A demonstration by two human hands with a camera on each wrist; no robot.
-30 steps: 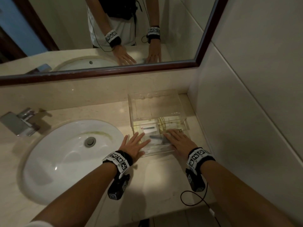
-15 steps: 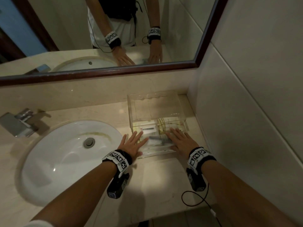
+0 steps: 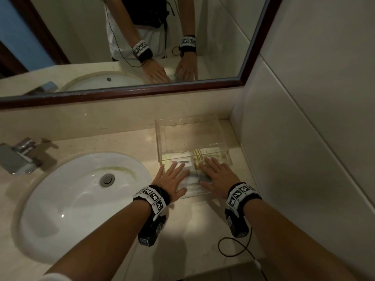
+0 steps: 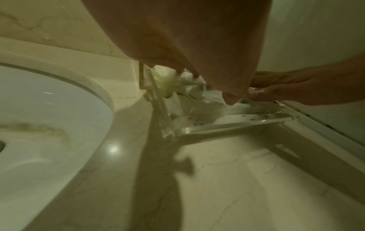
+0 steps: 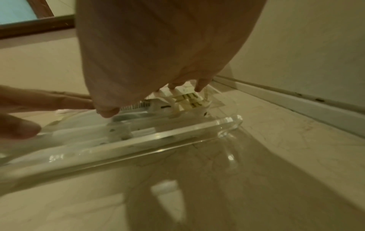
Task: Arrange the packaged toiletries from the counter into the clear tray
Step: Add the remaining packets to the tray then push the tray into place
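A white sink [image 3: 81,191] sits at the left of the desk [image 3: 203,224]. The left hand [image 3: 172,180] and right hand [image 3: 218,179] lie flat, fingers straight, on packets [image 3: 194,175] inside the clear tray [image 3: 160,138], near its front edge by the wall.

right hand [image 5: 158,51] flat at 12 o'clock | over clear acrylic tray [image 5: 177,134] | white packaged toiletries [image 5: 183,100] inside

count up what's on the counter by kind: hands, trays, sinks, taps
hands: 2, left and right, both flat on the packets in the tray
clear tray: 1
sink: 1
tap: 1
total: 5
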